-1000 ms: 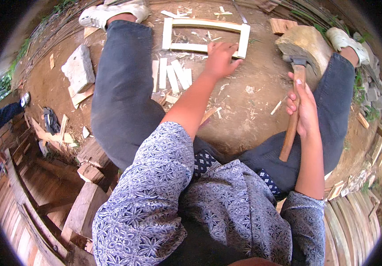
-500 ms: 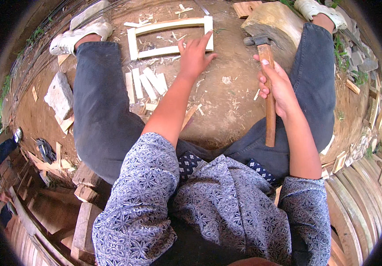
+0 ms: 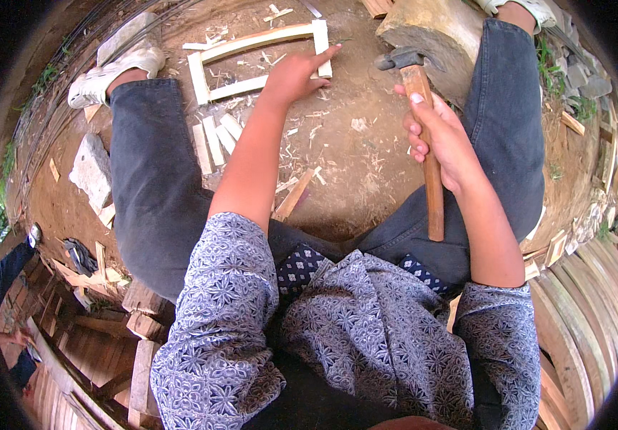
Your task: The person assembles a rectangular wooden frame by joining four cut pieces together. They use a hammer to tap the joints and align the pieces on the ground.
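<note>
A pale rectangular wooden frame point(image 3: 255, 43) lies on the ground in front of me, its top rail slightly curved. My left hand point(image 3: 296, 75) is over its lower right corner, thumb and index finger spread apart across the right end piece. The palm hides where the lower rail meets that piece. In my right hand point(image 3: 441, 136) is a hammer point(image 3: 433, 190), gripped around the middle of its wooden handle. The dark metal head points up and away from me, in front of a large pale stone point(image 3: 434, 36). Short wooden strips point(image 3: 214, 141) lie below the frame.
Wood shavings and chips litter the brown dirt between my legs. A grey rock point(image 3: 92, 172) sits beside my left leg. Stacked curved boards point(image 3: 574, 337) are at the lower right. At the far left edge, another person's hand point(image 3: 11, 338) shows near some boards.
The view has shifted, so the frame appears farther left. My left hand has come lower over the frame's right corner. The hammer stays in my right hand, its head tilted slightly more left.
</note>
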Tool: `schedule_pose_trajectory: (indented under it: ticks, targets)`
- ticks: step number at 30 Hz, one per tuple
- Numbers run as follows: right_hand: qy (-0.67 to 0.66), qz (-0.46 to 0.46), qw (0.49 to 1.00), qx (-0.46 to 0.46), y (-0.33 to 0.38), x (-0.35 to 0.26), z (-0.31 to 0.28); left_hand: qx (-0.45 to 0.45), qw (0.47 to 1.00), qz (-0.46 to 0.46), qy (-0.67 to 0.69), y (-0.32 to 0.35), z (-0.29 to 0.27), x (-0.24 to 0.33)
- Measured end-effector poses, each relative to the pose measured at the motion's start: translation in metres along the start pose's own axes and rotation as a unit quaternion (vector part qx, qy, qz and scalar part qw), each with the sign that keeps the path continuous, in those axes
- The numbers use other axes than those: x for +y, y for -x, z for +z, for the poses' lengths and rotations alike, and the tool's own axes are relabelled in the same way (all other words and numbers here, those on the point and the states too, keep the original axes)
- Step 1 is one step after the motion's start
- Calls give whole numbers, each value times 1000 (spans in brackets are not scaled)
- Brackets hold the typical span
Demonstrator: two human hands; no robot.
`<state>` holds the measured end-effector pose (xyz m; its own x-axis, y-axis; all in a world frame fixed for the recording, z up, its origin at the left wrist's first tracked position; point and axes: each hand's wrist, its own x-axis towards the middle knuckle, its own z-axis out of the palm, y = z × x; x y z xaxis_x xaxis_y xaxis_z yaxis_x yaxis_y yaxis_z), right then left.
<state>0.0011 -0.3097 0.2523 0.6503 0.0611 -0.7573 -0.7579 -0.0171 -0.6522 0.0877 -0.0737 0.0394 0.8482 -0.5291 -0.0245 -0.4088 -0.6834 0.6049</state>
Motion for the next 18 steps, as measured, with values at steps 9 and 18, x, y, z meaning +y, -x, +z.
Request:
schedule_pose_trajectory:
  ticks: [9,18]
  targets:
    - [-8,4,1000,-9,2,-3,2,7,998,16,54,-5,7,-9]
    - [-1,7,1000,-3,-2,-1,4,4,999,4,34,-4,5,-7]
